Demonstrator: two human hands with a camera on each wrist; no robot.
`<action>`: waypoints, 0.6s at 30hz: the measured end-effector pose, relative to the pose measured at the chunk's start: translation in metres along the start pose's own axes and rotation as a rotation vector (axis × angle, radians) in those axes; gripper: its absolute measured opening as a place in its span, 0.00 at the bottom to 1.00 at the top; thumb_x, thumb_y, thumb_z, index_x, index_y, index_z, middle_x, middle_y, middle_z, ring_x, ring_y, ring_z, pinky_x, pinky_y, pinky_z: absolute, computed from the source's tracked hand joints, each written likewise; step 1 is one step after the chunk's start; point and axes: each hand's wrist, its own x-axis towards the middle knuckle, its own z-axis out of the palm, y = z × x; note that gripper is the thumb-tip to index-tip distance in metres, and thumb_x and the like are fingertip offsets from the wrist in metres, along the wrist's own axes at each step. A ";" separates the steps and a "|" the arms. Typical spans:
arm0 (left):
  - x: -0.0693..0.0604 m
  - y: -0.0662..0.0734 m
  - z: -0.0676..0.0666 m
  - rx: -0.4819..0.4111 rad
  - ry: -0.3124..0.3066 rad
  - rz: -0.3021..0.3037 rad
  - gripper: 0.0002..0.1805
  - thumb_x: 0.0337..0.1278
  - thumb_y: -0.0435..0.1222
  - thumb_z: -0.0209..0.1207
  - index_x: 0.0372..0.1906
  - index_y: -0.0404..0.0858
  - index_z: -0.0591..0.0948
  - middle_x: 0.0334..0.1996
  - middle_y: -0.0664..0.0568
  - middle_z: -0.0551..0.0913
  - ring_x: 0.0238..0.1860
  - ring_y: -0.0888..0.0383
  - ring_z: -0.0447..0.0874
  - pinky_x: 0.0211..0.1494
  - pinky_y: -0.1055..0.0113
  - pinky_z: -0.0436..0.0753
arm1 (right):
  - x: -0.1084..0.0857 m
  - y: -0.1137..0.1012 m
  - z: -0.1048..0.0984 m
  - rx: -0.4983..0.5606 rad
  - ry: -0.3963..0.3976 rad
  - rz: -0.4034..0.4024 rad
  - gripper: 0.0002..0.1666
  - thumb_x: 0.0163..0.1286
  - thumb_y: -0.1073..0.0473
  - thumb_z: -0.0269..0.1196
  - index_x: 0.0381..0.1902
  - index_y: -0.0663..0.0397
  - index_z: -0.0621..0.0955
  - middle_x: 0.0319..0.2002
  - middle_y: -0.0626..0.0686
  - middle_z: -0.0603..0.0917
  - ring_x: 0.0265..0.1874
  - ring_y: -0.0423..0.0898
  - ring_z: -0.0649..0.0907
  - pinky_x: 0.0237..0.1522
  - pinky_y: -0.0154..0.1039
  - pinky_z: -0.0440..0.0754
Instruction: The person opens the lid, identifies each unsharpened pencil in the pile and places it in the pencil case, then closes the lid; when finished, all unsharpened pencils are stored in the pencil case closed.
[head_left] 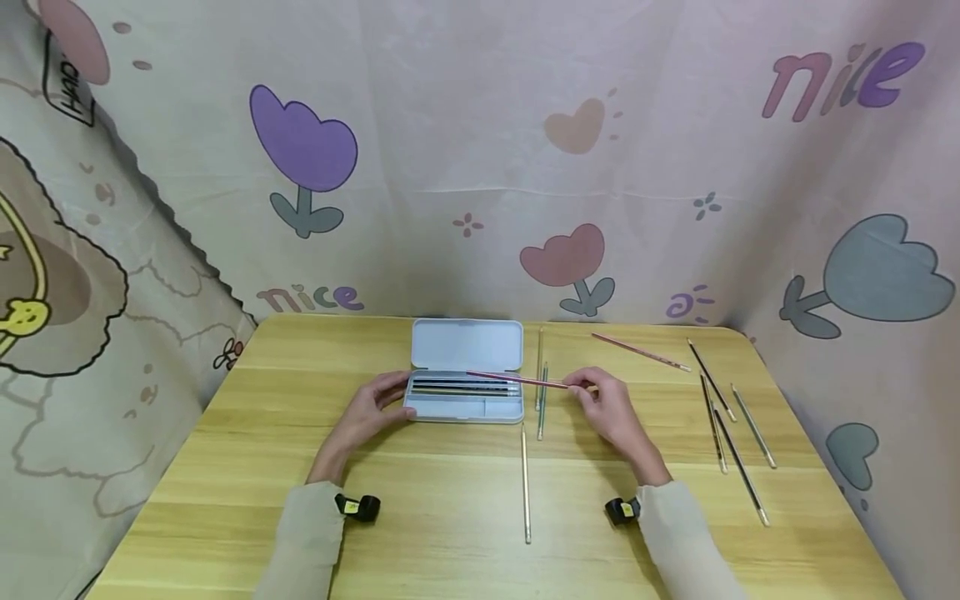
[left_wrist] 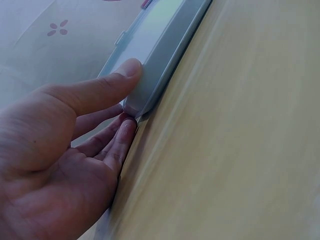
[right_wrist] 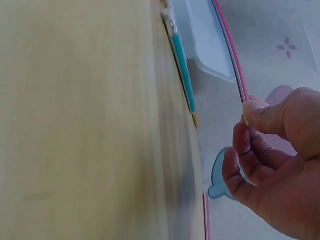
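An open pale blue pencil case [head_left: 446, 409] lies at the middle of the table, its lid [head_left: 467, 343] raised at the back. Several dark pencils [head_left: 453, 390] lie side by side in its long compartment. My left hand [head_left: 367, 412] grips the case's left end; in the left wrist view the thumb [left_wrist: 112, 85] presses on the case's side and the fingertips curl at its lower corner. Between thumb and fingertips my right hand [head_left: 609, 410] pinches one end of a red pencil [head_left: 532, 382]. That pencil is held over the case, its other end pointing left above the dark pencils.
Right of the case lie a yellowish pencil [head_left: 538, 358] and a teal one [head_left: 542, 408]. A pale pencil [head_left: 526, 492] lies nearer the front. Another red pencil [head_left: 641, 352] and several dark or green pencils [head_left: 738, 462] are scattered at the right. A patterned curtain [head_left: 450, 150] hangs behind the table.
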 end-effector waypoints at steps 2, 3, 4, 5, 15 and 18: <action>0.000 0.000 0.001 0.001 -0.001 -0.001 0.39 0.57 0.26 0.71 0.73 0.28 0.68 0.72 0.32 0.66 0.69 0.34 0.70 0.72 0.59 0.76 | 0.003 -0.005 0.004 -0.007 -0.008 0.008 0.08 0.70 0.72 0.66 0.42 0.56 0.87 0.40 0.53 0.86 0.41 0.48 0.83 0.36 0.32 0.86; 0.000 -0.001 0.001 0.001 -0.001 -0.002 0.39 0.57 0.26 0.71 0.73 0.28 0.68 0.72 0.32 0.66 0.69 0.34 0.70 0.72 0.59 0.76 | 0.005 -0.008 0.006 -0.009 -0.012 0.011 0.08 0.70 0.72 0.65 0.42 0.56 0.87 0.40 0.53 0.86 0.40 0.48 0.82 0.36 0.33 0.86; 0.000 -0.001 0.001 0.004 0.002 -0.003 0.39 0.57 0.26 0.71 0.74 0.28 0.68 0.72 0.32 0.66 0.69 0.34 0.70 0.72 0.59 0.75 | 0.007 -0.011 0.009 -0.012 -0.017 0.011 0.08 0.70 0.72 0.65 0.41 0.56 0.87 0.40 0.53 0.86 0.40 0.48 0.82 0.37 0.34 0.86; 0.000 -0.001 0.001 0.005 0.002 -0.004 0.39 0.57 0.26 0.71 0.74 0.28 0.68 0.72 0.32 0.66 0.70 0.34 0.70 0.72 0.59 0.75 | 0.009 -0.014 0.012 -0.018 -0.021 0.009 0.08 0.70 0.72 0.65 0.41 0.57 0.87 0.40 0.53 0.86 0.40 0.48 0.82 0.37 0.35 0.86; 0.000 -0.001 -0.001 -0.009 0.001 -0.012 0.39 0.58 0.26 0.71 0.74 0.28 0.68 0.73 0.32 0.65 0.70 0.34 0.69 0.71 0.60 0.76 | 0.029 -0.034 0.048 -0.007 -0.094 -0.014 0.08 0.70 0.73 0.65 0.40 0.57 0.87 0.39 0.53 0.86 0.36 0.46 0.82 0.37 0.37 0.88; 0.001 0.000 0.000 -0.016 -0.001 -0.011 0.39 0.57 0.25 0.70 0.73 0.27 0.68 0.73 0.32 0.65 0.70 0.34 0.69 0.71 0.61 0.76 | 0.033 -0.040 0.056 -0.026 -0.114 -0.039 0.07 0.70 0.74 0.65 0.40 0.60 0.87 0.39 0.54 0.86 0.36 0.46 0.81 0.37 0.37 0.88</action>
